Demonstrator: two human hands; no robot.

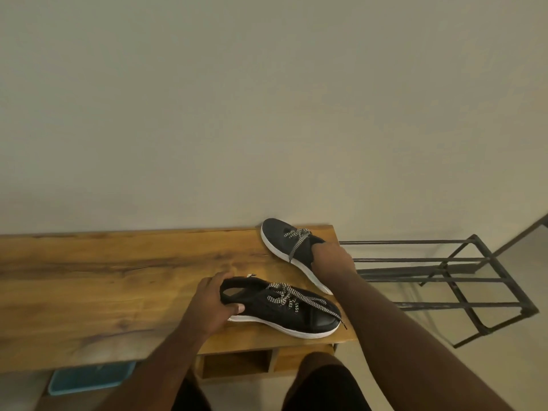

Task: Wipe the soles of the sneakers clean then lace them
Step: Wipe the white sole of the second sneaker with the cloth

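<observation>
Near edge of the wooden desk: left hand grips the heel collar of the near black knit sneaker with white sole, upright, checkered laces loosely threaded. Farther back, right hand clasps the heel of the far black sneaker. No cloth visible. Judgement: tip each sole fully upward, hold firm at the heel before wiping.

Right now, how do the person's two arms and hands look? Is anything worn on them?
Both forearms are bare up to the frame edge: no sleeves show. The left hand and the right hand wear no gloves, and no watch, ring or bracelet is visible. A thumbnail shows on the left hand. The picture is slightly blurred, so small details cannot be told.
</observation>
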